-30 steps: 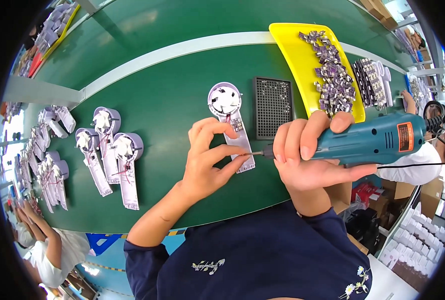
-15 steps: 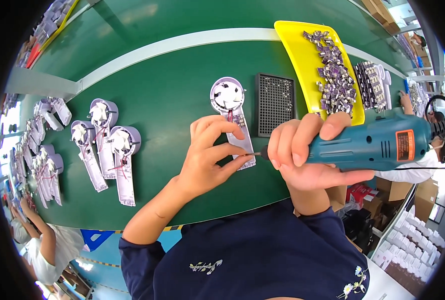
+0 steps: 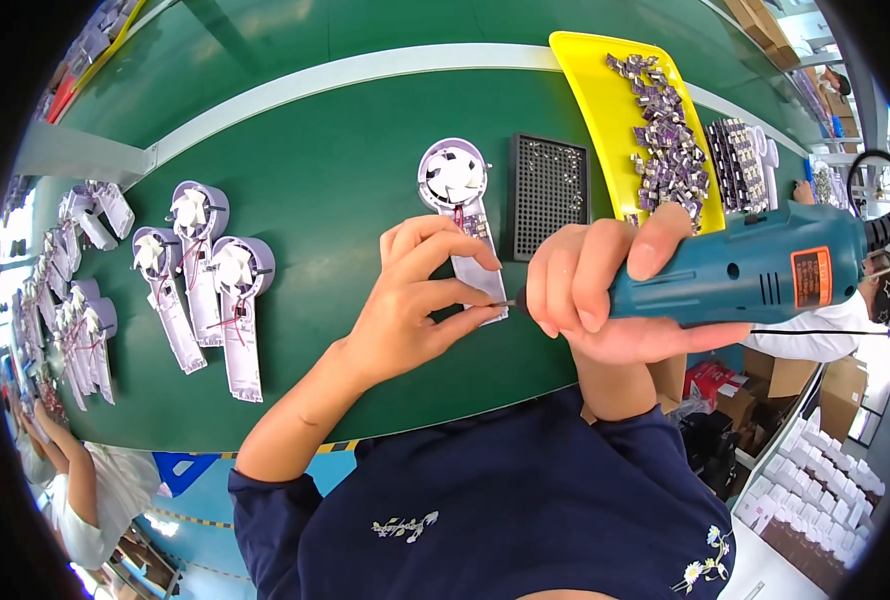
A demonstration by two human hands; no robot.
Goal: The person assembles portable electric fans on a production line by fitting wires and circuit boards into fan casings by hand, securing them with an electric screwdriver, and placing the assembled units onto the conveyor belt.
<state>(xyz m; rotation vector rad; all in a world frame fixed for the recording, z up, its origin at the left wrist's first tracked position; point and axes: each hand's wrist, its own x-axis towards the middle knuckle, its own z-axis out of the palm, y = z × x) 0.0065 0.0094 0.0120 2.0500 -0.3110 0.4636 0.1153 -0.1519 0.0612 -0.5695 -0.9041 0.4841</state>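
Note:
My right hand (image 3: 605, 290) is wrapped round a teal electric screwdriver (image 3: 755, 270) held sideways, its thin bit pointing left. The thumb and index finger of my left hand (image 3: 415, 290) pinch together at the bit's tip; whatever lies between them is too small to make out. Under these fingers lies a pale lilac handheld fan housing (image 3: 452, 175) with a white fan blade, red wires and a small circuit board in its handle. My left hand hides part of that handle. To the right of the housing sits a black perforated screw tray (image 3: 550, 195) with small shiny screws in it.
A yellow tray (image 3: 590, 110) of small purple circuit boards stands at the back right, beside stacked boards (image 3: 737, 165). Several fan housings (image 3: 240, 320) lie on the green table (image 3: 345, 150) at left. Co-workers sit on both sides. A cable (image 3: 880, 165) loops from the screwdriver.
The whole view has shifted slightly, so the table's things sit a little higher in it. Both hands keep the same hold, with the bit's tip still at my left fingertips.

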